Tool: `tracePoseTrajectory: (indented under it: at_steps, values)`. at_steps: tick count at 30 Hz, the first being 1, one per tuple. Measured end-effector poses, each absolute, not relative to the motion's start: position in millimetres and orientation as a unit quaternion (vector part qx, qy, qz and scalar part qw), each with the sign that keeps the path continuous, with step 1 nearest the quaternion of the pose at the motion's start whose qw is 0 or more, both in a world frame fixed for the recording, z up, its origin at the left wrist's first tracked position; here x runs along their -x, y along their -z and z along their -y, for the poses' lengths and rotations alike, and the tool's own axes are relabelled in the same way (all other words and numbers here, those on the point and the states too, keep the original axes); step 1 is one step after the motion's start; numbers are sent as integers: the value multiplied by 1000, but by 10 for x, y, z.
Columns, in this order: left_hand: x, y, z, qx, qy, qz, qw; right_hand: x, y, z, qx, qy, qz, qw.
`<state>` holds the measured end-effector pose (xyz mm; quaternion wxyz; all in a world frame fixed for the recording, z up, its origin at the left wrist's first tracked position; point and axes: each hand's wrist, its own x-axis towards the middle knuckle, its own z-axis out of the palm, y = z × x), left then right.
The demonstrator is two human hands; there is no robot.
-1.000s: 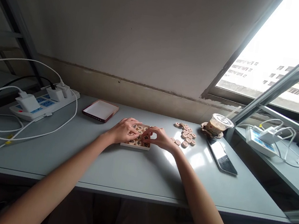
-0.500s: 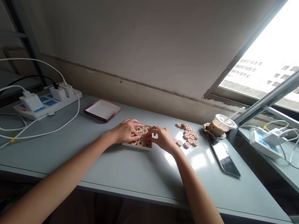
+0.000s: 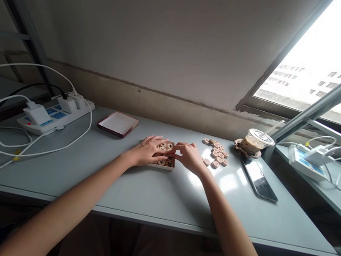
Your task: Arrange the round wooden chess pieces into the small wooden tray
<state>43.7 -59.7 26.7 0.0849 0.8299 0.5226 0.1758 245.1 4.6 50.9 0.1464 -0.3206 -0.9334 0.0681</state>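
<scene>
Discs (image 3: 214, 154) on grey desk (image 3: 148, 193) near window (image 3: 316, 55)

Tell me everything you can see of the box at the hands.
The shallow box looks like pale cardboard with low walls. It sits flat and open on the desk, holding round, wooden-looking pieces marked with dark characters. The left hand covers its left part; the right hand is at its right side.

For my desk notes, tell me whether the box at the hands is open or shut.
Open: round pieces with dark characters show inside the box, with no cover above them; the left hand hides part.
</scene>
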Motion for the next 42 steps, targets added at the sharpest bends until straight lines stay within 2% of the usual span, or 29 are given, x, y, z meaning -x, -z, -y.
tracePoseTrajectory:
  at_steps: [4,12,16,22,28,34,42]
  values:
    - [-451,-282,593,-832,-179,-519,75,-2438,-517,-33,336,-50,928,151]
    - [-385,-232,523,-785,-264,-559,37,-2451,-474,-43,292,6,942,165]
    - [-312,-203,496,-771,-250,-585,18,-2483,-471,-69,287,25,948,137]
    - [-177,-109,419,-737,-261,-623,19,-2510,-460,-106,264,17,951,158]
    - [-41,-35,352,-708,-261,-656,11,-2524,-418,-128,272,10,954,127]
    - [-22,-22,352,-687,-253,-682,-12,-2520,-540,-81,259,-75,950,154]
    - [-59,-61,387,-669,-244,-702,-20,-2604,-567,-147,241,-199,946,81]
